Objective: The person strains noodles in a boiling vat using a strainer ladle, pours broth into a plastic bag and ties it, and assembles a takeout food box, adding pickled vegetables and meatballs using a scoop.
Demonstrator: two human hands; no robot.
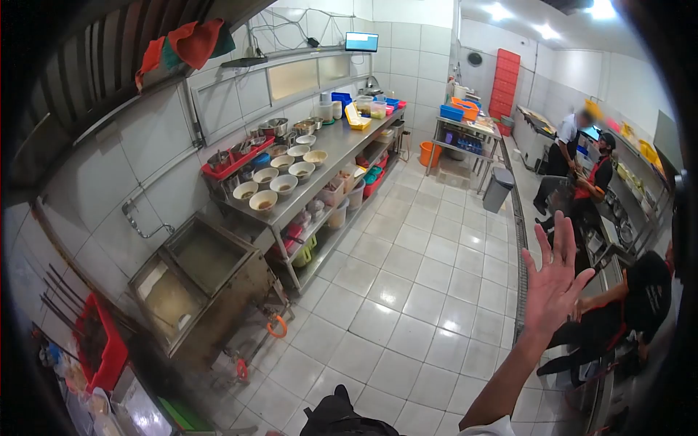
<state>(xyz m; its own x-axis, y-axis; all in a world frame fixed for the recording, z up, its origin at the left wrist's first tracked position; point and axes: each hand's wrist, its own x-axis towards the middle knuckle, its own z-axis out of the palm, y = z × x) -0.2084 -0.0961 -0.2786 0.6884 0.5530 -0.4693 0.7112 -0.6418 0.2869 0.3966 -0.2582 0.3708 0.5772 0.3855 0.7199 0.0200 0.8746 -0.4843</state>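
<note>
My right hand (556,283) is raised at the right of the view, fingers spread and palm bare. It holds nothing and touches nothing. Below it the forearm (502,381) runs down to a pale sleeve at the bottom edge. My left hand does not show. Across the aisle from the hand, a long steel counter (338,143) carries several pale bowls (263,201) with a little dark content in each. My dark shoe (342,394) is on the tiled floor at the bottom.
A steel cooker with liquid-filled basins (211,251) stands at left, with orange valve handles (277,326) low in front. A red basket (102,345) is beside it. Several co-workers (602,174) stand at right. A grey bin (498,190) and side table (465,134) are farther back.
</note>
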